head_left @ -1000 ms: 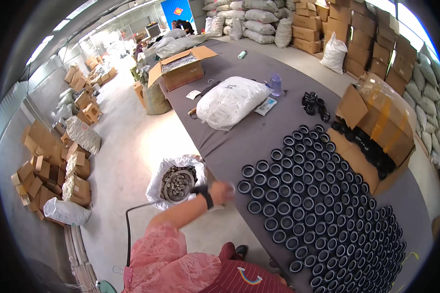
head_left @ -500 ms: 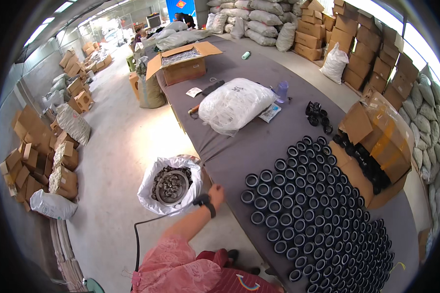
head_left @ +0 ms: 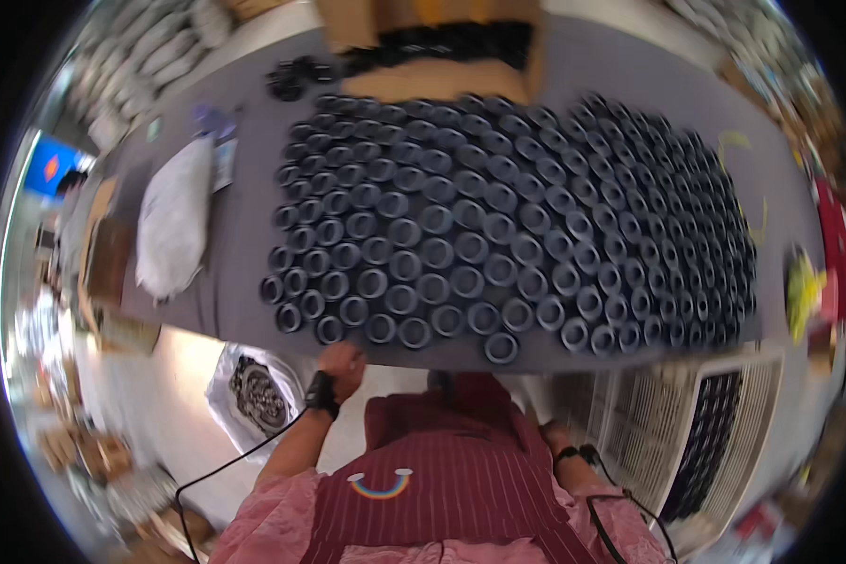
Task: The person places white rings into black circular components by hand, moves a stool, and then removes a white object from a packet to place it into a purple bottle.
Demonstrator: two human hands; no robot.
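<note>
Across a grey table (head_left: 254, 188), black rings (head_left: 486, 246) now lie squarely before a worker (head_left: 423, 484) turned from the sack (head_left: 224, 385), within closer reach, left hand (head_left: 344, 367) at the near edge, fingers curled (contents, if any, hidden), right hand (head_left: 556, 435) low, grip impossible to tell.

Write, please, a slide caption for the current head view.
A person's left hand near the edge of a grey table spread with black ring-shaped parts.

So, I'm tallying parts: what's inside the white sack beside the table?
The white sack holds a blurred heap of small greyish pieces; whatever lies beneath that top layer is covered.
</note>
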